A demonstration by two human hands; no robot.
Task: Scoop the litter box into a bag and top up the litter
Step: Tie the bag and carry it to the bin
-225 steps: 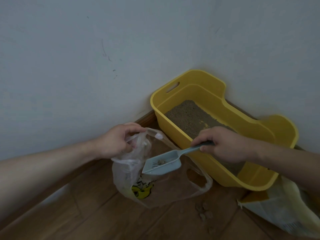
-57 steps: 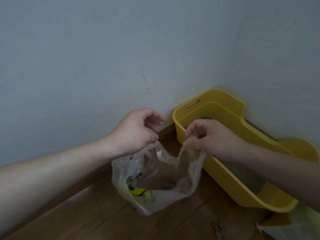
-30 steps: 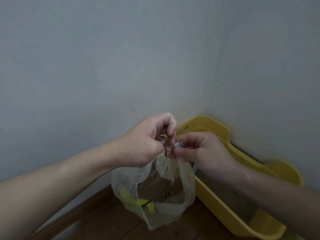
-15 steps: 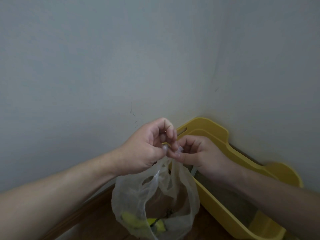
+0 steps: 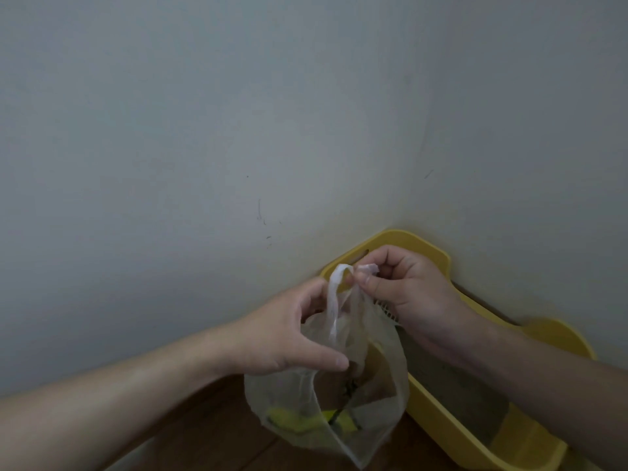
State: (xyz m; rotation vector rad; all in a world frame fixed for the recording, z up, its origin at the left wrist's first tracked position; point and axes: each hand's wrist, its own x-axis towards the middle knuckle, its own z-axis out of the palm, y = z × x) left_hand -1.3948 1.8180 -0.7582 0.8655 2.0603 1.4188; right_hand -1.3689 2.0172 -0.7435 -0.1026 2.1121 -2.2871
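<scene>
Bag (image 5: pixel 356 385): thin, limp, light plastic film; hangs at 6 o'clock, just left of yellow litter box (image 5: pixel 543 338).
Hold: best by twisted handle strips.
Right hand (image 5: pixel 404 294): fingertips pinched on one strip, 12 o'clock of bag.
Left hand (image 5: pixel 292 338): curled round bag neck.
Change: handles earlier pinched together, now looped, mid-knot.
</scene>
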